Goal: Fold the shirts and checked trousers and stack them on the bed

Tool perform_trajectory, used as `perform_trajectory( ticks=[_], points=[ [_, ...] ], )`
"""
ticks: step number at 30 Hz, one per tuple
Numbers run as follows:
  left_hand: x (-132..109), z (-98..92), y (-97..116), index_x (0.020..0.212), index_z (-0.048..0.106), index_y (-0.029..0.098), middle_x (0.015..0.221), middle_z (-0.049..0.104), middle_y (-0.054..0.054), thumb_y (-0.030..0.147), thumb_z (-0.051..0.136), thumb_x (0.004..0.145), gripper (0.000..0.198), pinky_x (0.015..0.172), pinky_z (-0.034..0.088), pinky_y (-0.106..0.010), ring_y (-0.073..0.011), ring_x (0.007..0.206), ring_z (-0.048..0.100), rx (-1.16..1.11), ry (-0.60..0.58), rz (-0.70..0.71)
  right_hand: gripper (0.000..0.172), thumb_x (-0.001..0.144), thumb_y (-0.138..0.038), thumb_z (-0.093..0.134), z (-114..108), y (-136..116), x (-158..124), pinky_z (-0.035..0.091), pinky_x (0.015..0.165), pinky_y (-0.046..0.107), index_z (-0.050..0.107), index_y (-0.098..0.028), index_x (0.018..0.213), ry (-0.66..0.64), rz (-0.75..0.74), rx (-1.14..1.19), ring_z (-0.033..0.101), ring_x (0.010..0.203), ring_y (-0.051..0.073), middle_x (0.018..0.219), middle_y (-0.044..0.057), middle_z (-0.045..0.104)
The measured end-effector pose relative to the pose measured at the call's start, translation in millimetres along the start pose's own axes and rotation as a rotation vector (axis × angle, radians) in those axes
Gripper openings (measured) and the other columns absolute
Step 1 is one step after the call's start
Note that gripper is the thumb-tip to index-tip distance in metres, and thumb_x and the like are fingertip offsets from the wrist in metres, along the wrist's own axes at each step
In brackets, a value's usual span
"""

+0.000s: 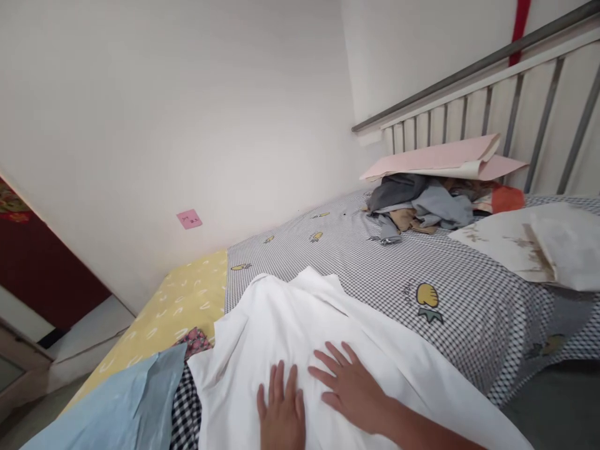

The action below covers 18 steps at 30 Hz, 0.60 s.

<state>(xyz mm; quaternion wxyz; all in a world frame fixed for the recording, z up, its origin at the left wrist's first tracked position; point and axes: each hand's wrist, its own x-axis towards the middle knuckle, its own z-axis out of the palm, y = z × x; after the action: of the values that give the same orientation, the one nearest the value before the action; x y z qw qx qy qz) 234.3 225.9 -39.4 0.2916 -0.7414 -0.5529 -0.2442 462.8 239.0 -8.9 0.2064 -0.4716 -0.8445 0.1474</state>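
Note:
A white shirt point(300, 325) lies spread on the bed, collar toward the far side, over a grey checked sheet point(389, 275). My left hand point(281, 409) rests flat on the shirt near its lower middle, fingers stretched out and close together. My right hand point(349, 387) lies flat beside it, fingers spread, palm down on the white cloth. Neither hand holds anything.
A pile of grey and tan clothes point(417, 209) sits by the metal headboard point(492, 100), under pink card sheets point(445, 159). A white pillow point(539, 244) lies at right. Light blue cloth point(122, 406) and a yellow sheet point(182, 306) lie at left. A pink note point(189, 219) sticks to the wall.

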Motion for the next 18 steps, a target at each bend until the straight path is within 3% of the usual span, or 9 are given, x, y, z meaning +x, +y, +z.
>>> perform_trajectory(
  ticks=[3, 6, 14, 16, 18],
  points=[
    [2, 25.0, 6, 0.145, 0.057, 0.031, 0.153, 0.057, -0.006, 0.027, 0.034, 0.103, 0.048, 0.121, 0.032, -0.053, -0.0225, 0.14, 0.054, 0.059, -0.152, -0.242, 0.053, 0.105, -0.055, 0.038, 12, 7, 26, 0.009, 0.126, 0.066, 0.042, -0.043, 0.156, -0.001, 0.014, 0.052, 0.021, 0.157, 0.034, 0.168, -0.002, 0.033],
    [1, 29.7, 6, 0.146, 0.055, 0.031, 0.157, 0.052, -0.006, 0.03, 0.031, 0.104, 0.049, 0.121, 0.032, -0.054, -0.024, 0.143, 0.051, 0.047, -0.22, -0.288, 0.054, 0.105, -0.058, 0.035, 9, 22, 57, 0.009, 0.127, 0.063, 0.044, -0.042, 0.156, 0.003, 0.064, 0.05, 0.02, 0.158, 0.032, 0.168, -0.002, 0.032],
    [-5, 42.7, 7, 0.147, 0.053, 0.03, 0.155, 0.052, -0.005, 0.031, 0.037, 0.1, 0.049, 0.112, 0.041, -0.054, -0.0293, 0.142, 0.052, 0.107, -0.137, -0.364, 0.057, 0.102, -0.053, 0.043, 5, 35, 128, 0.004, 0.126, 0.063, 0.048, -0.034, 0.155, -0.007, 0.143, 0.076, 0.014, 0.159, 0.033, 0.17, 0.002, 0.027],
    [-7, 49.2, 7, 0.148, 0.052, 0.029, 0.155, 0.052, -0.005, 0.032, 0.038, 0.1, 0.05, 0.112, 0.04, -0.055, -0.0305, 0.143, 0.051, 0.109, -0.103, -0.384, 0.055, 0.09, -0.051, 0.064, -6, 33, 137, 0.014, 0.126, 0.061, 0.064, -0.033, 0.142, -0.006, 0.167, 0.207, 0.028, 0.155, 0.035, 0.163, 0.004, 0.042],
    [-11, 54.3, 6, 0.15, 0.05, 0.031, 0.155, 0.053, -0.005, 0.032, 0.039, 0.1, 0.051, 0.112, 0.039, -0.055, -0.0305, 0.143, 0.051, 0.1, -0.079, -0.398, 0.04, 0.081, -0.05, 0.074, -26, 37, 147, 0.039, 0.116, 0.053, 0.079, -0.03, 0.116, 0.012, 0.206, 0.344, 0.057, 0.135, 0.034, 0.14, 0.006, 0.068]
  ],
)
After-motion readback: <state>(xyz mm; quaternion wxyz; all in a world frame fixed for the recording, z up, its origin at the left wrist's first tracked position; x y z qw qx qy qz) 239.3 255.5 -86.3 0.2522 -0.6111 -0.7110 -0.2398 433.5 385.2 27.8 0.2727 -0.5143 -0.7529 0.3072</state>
